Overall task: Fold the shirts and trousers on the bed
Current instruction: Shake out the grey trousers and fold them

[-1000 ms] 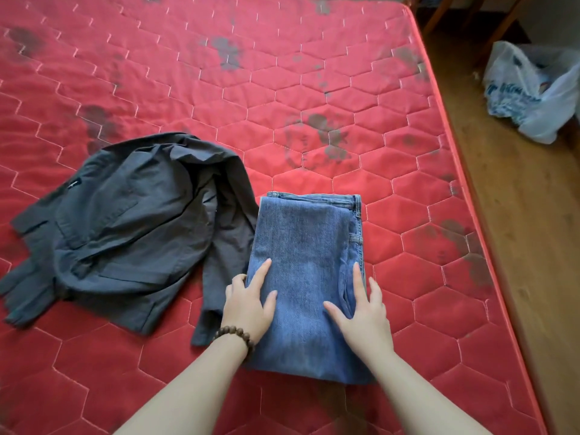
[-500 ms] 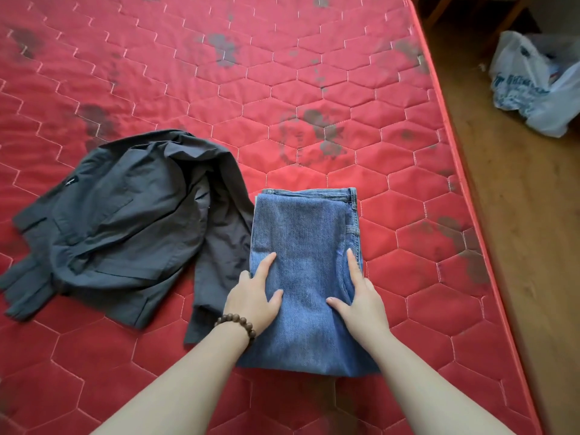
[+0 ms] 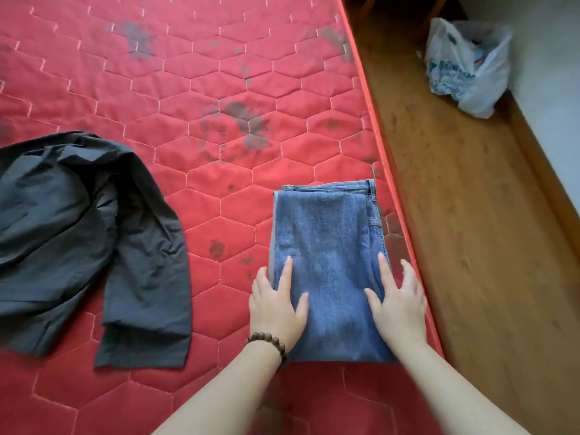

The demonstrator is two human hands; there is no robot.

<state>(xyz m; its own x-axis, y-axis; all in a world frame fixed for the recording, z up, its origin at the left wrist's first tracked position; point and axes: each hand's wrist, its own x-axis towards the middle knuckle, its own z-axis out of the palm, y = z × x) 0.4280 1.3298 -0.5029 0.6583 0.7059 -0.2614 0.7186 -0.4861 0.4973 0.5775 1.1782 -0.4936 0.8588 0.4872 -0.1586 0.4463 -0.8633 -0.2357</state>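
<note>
jeans (image 3: 326, 265) folded, flat nr R edge of bed (image 3: 194, 89) | L hand (image 3: 276, 306) & R hand (image 3: 397, 304) spread, fingers straight, pressing near end of jeans; L fingers over its L edge | grey shirt (image 3: 81, 233) crumpled, well apart to L | plastic bag (image 3: 464, 64) on floor

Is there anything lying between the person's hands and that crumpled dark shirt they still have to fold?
Nothing visible. Both the left hand and right hand rest on the folded jeans; only bare red mattress separates them from the dark shirt to the left.
</note>
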